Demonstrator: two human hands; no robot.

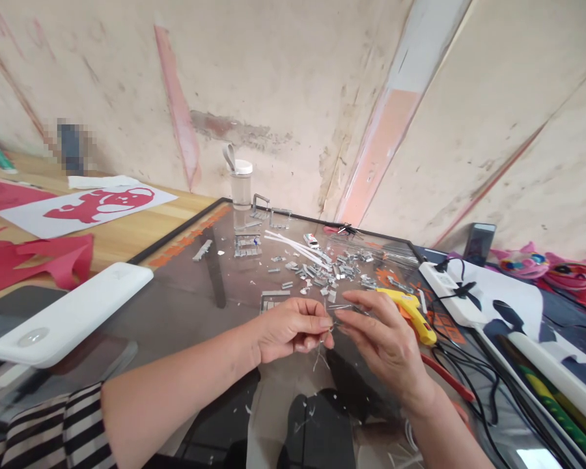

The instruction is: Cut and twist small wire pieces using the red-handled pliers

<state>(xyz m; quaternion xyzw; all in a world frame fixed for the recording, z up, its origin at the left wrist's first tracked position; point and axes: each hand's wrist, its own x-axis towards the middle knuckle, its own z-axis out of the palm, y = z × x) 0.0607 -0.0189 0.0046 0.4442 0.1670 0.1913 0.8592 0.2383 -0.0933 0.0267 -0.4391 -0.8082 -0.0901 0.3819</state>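
My left hand [295, 327] is closed, thumb pressed against the curled fingers, pinching something small and thin at the fingertips. Thin whitish strands [320, 356] dangle just below those fingertips. Close on its right, my right hand [385, 342] holds its fingertips together around something too fine to name; its fingers partly hide it. Beyond both hands lies a loose pile of small grey metal-looking pieces [344, 268]. A yellow glue gun [410, 311] lies beside my right hand. Just behind my left hand is a grey ladder-like frame [276, 294].
White strips [297, 249] lie behind the pile. A lidded clear cup [241, 185] stands at the back. On the left are a white oblong device [73, 312] and a red paper cutout [102, 203]. A power strip [452, 293] and black cables [461, 378] run along the right.
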